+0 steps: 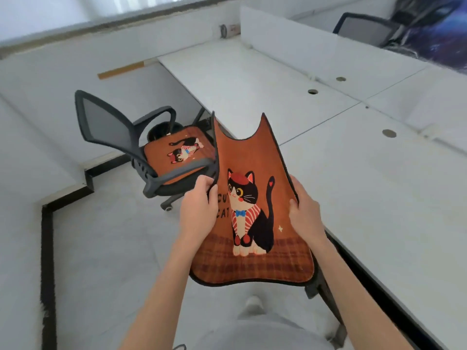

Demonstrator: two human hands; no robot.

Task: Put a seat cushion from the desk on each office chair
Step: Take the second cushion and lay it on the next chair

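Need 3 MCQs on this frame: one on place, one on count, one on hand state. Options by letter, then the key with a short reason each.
1. Where does the cushion that is not being held lie?
A. on the desk
B. on the seat of the near office chair
C. on the floor

2. How many cat cushions are in view?
A. one
B. two
C. three

3. How is the held cushion gripped?
A. left hand only
B. right hand only
C. both hands, one on each side edge

Key:
1 B: the second cushion lies flat on the near office chair, beside the desk.
2 B: one on the chair seat, plus the held cushion.
3 C: the left hand pinches the left edge and the right hand grips the right edge.
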